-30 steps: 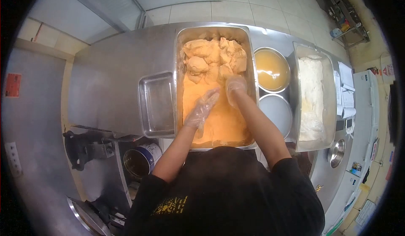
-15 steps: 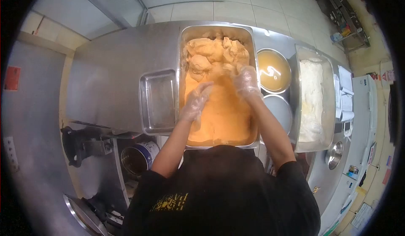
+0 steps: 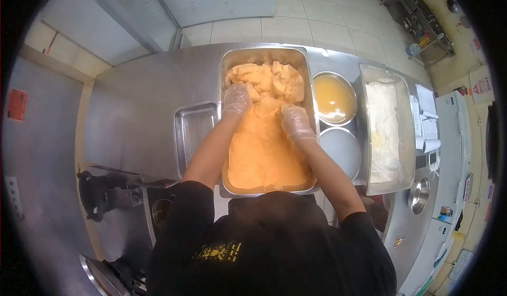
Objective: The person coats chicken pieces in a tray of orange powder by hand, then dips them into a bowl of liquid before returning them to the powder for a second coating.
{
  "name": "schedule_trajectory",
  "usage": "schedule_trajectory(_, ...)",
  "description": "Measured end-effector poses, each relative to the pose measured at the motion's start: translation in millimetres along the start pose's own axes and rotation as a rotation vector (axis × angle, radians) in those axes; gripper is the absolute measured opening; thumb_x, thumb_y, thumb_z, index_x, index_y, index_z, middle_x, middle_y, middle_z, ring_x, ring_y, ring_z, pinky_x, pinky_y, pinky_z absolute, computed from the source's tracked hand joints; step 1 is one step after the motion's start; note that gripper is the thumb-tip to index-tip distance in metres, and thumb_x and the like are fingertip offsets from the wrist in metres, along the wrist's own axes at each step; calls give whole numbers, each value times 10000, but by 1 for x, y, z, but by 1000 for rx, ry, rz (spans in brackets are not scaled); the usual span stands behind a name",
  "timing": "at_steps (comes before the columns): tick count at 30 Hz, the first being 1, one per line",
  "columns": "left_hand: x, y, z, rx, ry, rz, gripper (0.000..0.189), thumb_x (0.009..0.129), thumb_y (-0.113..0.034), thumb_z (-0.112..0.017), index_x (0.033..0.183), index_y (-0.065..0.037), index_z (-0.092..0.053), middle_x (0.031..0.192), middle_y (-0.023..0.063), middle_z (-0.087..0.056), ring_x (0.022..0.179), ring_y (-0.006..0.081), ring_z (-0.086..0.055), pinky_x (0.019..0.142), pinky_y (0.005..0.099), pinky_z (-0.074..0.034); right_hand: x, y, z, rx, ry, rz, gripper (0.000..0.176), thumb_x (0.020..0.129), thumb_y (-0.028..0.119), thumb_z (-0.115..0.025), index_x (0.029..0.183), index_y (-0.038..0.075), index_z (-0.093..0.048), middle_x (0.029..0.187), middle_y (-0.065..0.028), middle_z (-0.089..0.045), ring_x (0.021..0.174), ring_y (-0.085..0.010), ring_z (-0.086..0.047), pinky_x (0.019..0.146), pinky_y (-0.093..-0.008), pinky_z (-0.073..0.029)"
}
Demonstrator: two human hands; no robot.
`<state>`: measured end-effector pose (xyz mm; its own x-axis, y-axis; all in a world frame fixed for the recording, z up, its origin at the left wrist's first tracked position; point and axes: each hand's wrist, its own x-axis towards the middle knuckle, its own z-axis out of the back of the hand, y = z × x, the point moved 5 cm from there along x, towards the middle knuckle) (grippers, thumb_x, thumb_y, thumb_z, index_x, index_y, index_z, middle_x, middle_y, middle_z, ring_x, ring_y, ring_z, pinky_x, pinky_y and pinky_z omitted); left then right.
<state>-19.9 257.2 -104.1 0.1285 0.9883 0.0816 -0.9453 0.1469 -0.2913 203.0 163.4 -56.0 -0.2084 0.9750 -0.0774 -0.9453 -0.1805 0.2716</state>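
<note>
A deep steel pan (image 3: pixel 224 137) holds a thick bed of orange powder (image 3: pixel 266 158). Several orange-coated lumps, perhaps breaded meat pieces (image 3: pixel 288 82), are heaped at its far end. My left hand (image 3: pixel 236 99), in a clear plastic glove, curls at the pan's left side against a coated lump (image 3: pixel 252 91). Also gloved, my right hand (image 3: pixel 297 121) sits at the right side with its fingers closed down into the powder. Its fingertips are partly hidden. Between both hands lies a raised, powder-covered mound (image 3: pixel 267 105).
An empty shallow steel tray (image 3: pixel 182 137) stands left of the pan. To the right are a bowl of yellowish liquid (image 3: pixel 335 98), a bowl with pale contents (image 3: pixel 340 153) and a long clear tub of white flour (image 3: pixel 384 127). Papers (image 3: pixel 426 111) lie beyond the tub.
Both hands, blurred above the powder before, are now down at it and further apart. The left moved away from me and left; the right came nearer to me. The view has shifted slightly.
</note>
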Motion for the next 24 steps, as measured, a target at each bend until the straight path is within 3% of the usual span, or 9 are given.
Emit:
schedule_trajectory(3,6,-10,31,103,127,0,349,999,-346,-621,1097,-34,-741,1107,213,-748,1059,392,-718,921,493,-565,-2,-1,-13,945,-136,-359,270,1050,257,-559,1123,41,-703,995,-180,-741,929,-359,-714,859,-442,-554)
schedule_trajectory(6,9,8,49,-352,61,282,368,972,-403,-677,1075,-65,-778,1102,212,-759,1059,378,-723,913,462,-568,1,6,16,783,-281,-371,294,1074,254,-562,1133,13,-721,969,-171,-745,894,-350,-712,834,-425,-549)
schedule_trajectory(9,-12,7,71,-817,201,597,412,983,-387,-702,1236,-62,-722,1197,205,-737,1100,332,-722,917,440,-595,6,10,34,794,-349,-327,281,1078,241,-589,1162,5,-716,957,-189,-739,819,-354,-681,793,-428,-540)
schedule_trajectory(11,-32,-7,83,-374,-34,105,501,1028,-413,-664,1362,-41,-637,1286,163,-717,1140,291,-713,950,420,-596,11,7,37,843,-190,-334,297,1068,273,-616,1191,18,-706,1020,-185,-744,817,-336,-676,789,-428,-540)
schedule_trajectory(13,-53,-14,83,-732,-13,95,544,1061,-417,-633,1442,-32,-574,1357,135,-688,1179,267,-699,975,418,-598,7,9,41,1033,-76,-355,333,1057,311,-639,1227,29,-694,1044,-172,-746,814,-306,-672,780,-423,-541)
schedule_trajectory(15,-70,-52,98,-1882,282,598,540,1082,-398,-609,1475,-36,-531,1409,119,-651,1217,259,-682,990,436,-600,-3,17,49,1360,-3,-387,390,1045,356,-659,1267,37,-680,1028,-150,-746,810,-264,-669,765,-414,-542)
schedule_trajectory(20,-91,-62,72,-1775,282,668,483,1090,-353,-597,1455,-40,-551,1369,108,-669,1184,256,-692,971,447,-604,-25,35,68,1238,86,-363,346,1037,289,-682,1265,30,-672,977,-105,-712,810,-192,-662,747,-365,-546)
schedule_trajectory(23,-100,-48,57,-621,294,143,502,1067,-342,-633,1454,-33,-552,1308,94,-691,1129,244,-704,912,418,-618,-30,32,67,1066,193,-373,317,1044,267,-657,1249,26,-669,1073,-154,-708,892,-248,-687,818,-399,-550)
schedule_trajectory(24,-103,-43,46,-552,319,156,514,1052,-338,-650,1455,-34,-553,1287,98,-702,1109,248,-709,899,413,-618,-31,27,62,994,226,-371,315,1045,271,-647,1241,25,-669,1125,-177,-709,929,-279,-699,850,-418,-552)
